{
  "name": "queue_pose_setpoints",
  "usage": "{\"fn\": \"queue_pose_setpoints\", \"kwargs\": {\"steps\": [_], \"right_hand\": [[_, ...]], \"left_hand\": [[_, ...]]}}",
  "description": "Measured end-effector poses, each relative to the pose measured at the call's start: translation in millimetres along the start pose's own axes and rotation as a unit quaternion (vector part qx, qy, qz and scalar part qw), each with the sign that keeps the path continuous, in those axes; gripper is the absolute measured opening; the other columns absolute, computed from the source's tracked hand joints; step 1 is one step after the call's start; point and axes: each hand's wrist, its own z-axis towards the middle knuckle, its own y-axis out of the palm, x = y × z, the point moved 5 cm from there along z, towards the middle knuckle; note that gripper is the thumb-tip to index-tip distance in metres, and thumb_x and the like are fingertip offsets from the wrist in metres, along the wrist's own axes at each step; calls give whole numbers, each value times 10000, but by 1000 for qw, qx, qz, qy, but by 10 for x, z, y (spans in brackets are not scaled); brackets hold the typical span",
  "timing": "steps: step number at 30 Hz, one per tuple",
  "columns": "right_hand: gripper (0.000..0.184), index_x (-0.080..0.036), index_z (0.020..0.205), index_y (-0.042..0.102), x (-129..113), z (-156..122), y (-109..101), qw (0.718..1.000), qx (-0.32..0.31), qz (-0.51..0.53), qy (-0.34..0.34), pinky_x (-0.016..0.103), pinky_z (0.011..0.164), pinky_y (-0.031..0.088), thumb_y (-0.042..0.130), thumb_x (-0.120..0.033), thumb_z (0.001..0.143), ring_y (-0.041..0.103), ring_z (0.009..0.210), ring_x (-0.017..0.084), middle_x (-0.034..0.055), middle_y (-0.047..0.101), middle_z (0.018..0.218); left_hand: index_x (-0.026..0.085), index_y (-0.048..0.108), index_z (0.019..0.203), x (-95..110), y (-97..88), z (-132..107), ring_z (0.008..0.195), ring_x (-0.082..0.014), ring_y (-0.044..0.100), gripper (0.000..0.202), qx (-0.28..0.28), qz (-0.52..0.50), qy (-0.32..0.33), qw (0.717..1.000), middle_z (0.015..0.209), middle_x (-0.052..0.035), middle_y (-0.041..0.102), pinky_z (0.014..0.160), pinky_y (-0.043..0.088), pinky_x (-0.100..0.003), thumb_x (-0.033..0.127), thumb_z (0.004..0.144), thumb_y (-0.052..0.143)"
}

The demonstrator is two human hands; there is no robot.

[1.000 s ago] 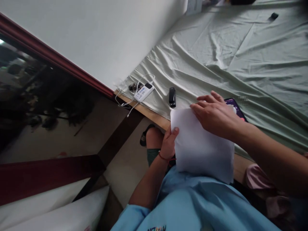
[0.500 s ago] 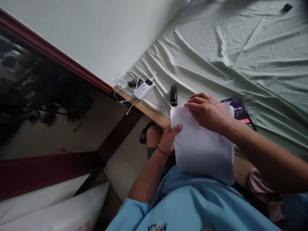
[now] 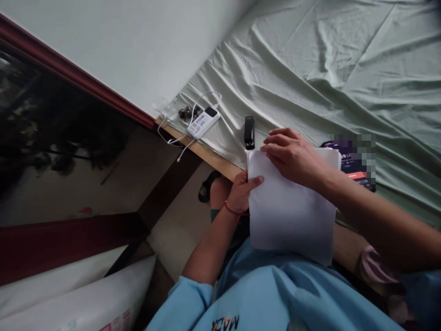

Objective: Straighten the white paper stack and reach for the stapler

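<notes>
At the near edge of the bed (image 3: 310, 64), a folded white paper (image 3: 289, 216) lies half on the green sheet and half over the person's lap. The left hand (image 3: 243, 193) grips the paper's left edge, thumb on top and the other fingers curled beneath, clamped on the sheet. The right hand (image 3: 296, 156) lies flat over the paper's far corner, fingers together and pressing down on it.

By my judgement a crease is being set. To do that well, the left hand should hold the edges aligned without shifting, while the right hand's fingers run firmly along the fold from one end to the other; the soft bedding gives little backing, so steady pressure matters.

Just beyond the paper sits a black stapler (image 3: 249, 132), and further along the bed's edge a white power bank (image 3: 203, 122) with its white cable (image 3: 193, 103). Its blue label is too small to read. A phone (image 3: 354, 165) peeks out from under the right wrist; its screen is blurred. Upside-down lettering on the blue shirt (image 3: 275, 299) reads roughly "MACK", partly cut off.
</notes>
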Motion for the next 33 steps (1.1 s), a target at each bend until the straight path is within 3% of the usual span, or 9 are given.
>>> {"fn": "queue_pose_setpoints", "kwargs": {"steps": [9,14,19,22,33], "right_hand": [[249,-184,1052,751,-32,30,20,1000,3,13,0,464,1001,481,510,-193,988,565,1155,297,93,733,1087],[235,-203,952,742,-30,20,13,999,31,40,2,446,913,501,511,-217,992,574,1080,283,99,722,985],[227,-235,1043,751,-41,24,3,997,57,46,6,465,931,485,530,-259,998,568,1072,284,101,716,1011],[253,-258,1000,757,-50,24,1,997,53,57,-1,463,934,474,504,-265,1010,567,1067,279,86,713,970],[225,-286,1101,745,-133,-10,-88,995,77,57,-38,505,956,444,559,-281,975,522,1099,289,81,637,1025]], "left_hand": [[154,661,946,4,-46,-21,612,-120,544,356,0,67,51,996,765,-11,636,569,443,-245,347,716,853],[163,660,956,14,-73,-42,633,-112,518,315,5,134,84,987,776,-9,622,575,424,-225,362,768,813],[177,649,910,98,-16,-91,639,-111,473,256,17,210,111,971,739,2,579,571,389,-221,380,811,769],[176,649,883,162,33,-110,651,-121,471,252,26,250,133,959,737,-4,579,578,389,-230,385,807,766],[166,640,892,212,99,-151,650,-122,470,277,24,298,152,942,727,4,567,583,396,-227,415,816,738]]}}
